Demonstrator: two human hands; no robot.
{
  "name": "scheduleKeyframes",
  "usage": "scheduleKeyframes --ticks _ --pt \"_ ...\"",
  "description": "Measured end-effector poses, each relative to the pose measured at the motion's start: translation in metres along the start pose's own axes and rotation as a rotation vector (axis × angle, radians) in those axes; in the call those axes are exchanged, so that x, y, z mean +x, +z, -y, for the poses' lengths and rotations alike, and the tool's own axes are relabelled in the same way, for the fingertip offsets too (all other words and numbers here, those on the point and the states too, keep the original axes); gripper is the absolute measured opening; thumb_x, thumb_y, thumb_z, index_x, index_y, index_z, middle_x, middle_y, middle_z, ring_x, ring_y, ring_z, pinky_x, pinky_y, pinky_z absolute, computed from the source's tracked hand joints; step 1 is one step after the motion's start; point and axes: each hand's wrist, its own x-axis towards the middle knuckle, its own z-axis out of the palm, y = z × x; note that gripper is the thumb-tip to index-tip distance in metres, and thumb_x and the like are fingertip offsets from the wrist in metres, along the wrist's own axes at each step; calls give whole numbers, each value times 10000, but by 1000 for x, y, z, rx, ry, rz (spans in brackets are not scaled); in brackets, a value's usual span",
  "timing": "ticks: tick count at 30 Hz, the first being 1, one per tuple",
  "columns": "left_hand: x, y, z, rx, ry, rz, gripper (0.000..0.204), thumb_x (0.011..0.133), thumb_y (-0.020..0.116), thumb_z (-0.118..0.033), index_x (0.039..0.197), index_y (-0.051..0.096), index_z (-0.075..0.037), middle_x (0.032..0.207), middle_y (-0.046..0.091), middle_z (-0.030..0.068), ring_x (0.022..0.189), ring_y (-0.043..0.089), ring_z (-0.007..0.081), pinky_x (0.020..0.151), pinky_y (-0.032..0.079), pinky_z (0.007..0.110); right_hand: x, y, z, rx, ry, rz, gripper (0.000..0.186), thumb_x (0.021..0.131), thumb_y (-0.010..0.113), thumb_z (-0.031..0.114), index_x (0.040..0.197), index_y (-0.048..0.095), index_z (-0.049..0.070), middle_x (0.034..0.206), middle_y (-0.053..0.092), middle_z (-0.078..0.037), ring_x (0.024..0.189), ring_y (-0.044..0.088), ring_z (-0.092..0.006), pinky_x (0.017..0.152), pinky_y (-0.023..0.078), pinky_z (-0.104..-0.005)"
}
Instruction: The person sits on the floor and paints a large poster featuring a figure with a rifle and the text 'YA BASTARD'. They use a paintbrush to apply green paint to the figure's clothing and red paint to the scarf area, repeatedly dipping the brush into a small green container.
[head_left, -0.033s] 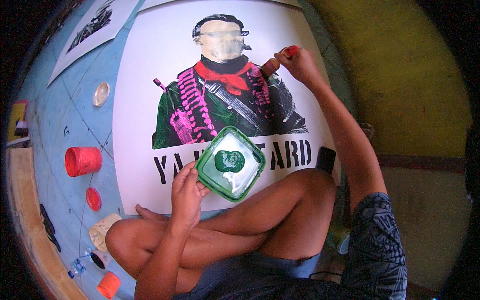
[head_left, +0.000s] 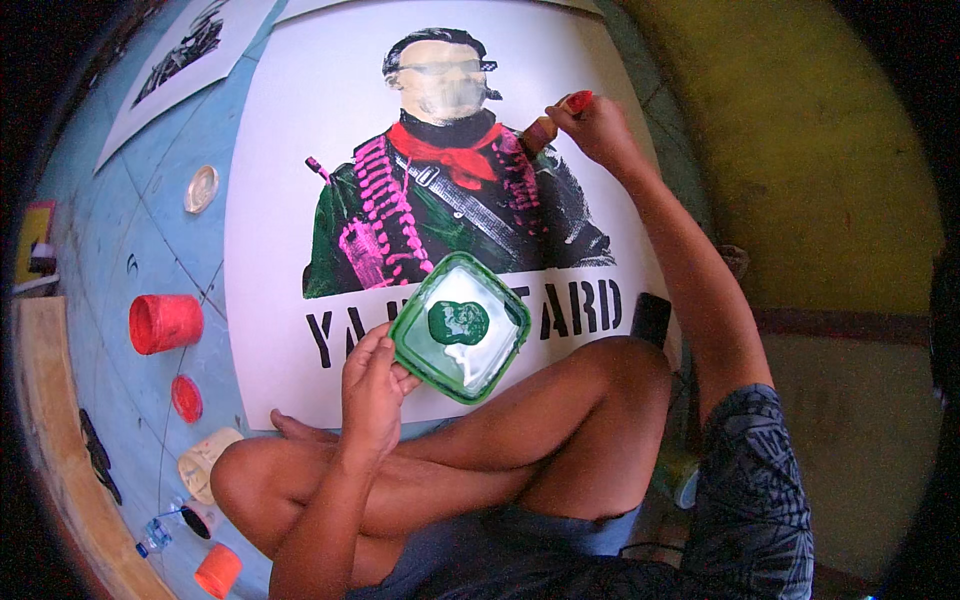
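Note:
My left hand (head_left: 372,402) grips the edge of a square green-rimmed lid (head_left: 499,282), thumb on top, above the lower part of a large white sheet (head_left: 265,250). A pool of dark green paint (head_left: 447,322) lies in it, with a white streak beside. My right hand (head_left: 600,132) is closed on a flat paintbrush (head_left: 541,133) with a red handle end. Its tip meets the figure's shoulder on the right of the painted portrait (head_left: 480,225). This figure has a red scarf, pink cartridge belts and a partly green, partly black jacket.
To the left on the blue floor (head_left: 170,250) are a red paint pot (head_left: 167,323), a red lid (head_left: 186,399), a pale round lid (head_left: 202,189), an orange pot (head_left: 218,571) and a plastic bottle (head_left: 155,536). A dark phone-like slab (head_left: 652,318) lies by my knee.

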Motion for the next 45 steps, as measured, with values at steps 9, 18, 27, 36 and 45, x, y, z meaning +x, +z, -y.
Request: scheduleKeyframes --ticks 9,18,27,36,45 --pt "5 -4 1 -2 13 6 307 995 417 -196 1226 470 0 1124 610 144 947 643 227 825 528 392 1 -14 3 -147 76 193 336 822 681 348 744 652 22 628 618 -164 542 606 -275 546 470 -402" --pt "7 -4 3 -29 18 2 295 992 425 -181 1224 473 -6 1123 613 145 946 644 231 820 530 383 4 -1 -10 -106 78 90 321 815 695 330 759 652 17 654 630 -170 568 622 -265 559 478 -400" --pt "6 -2 0 11 11 3 304 994 410 -182 1232 467 -1 1119 611 135 944 642 220 827 521 378 -11 -25 -8 -41 0 125 274 854 665 310 835 676 37 700 649 -146 594 608 -188 570 475 -360" --pt "3 -2 -1 -6 17 -9 306 1001 385 -179 1227 473 9 1104 610 125 966 635 203 840 513 360 -26 -25 -24 9 118 270 207 838 690 230 794 661 30 681 641 -86 606 546 -127 595 470 -321" --pt "7 -2 3 -9 15 21 309 994 418 -192 1231 462 1 1124 608 140 960 635 222 829 519 374 -22 -30 -21 28 70 63 261 856 660 294 842 680 34 664 635 -116 555 538 -148 557 460 -341"
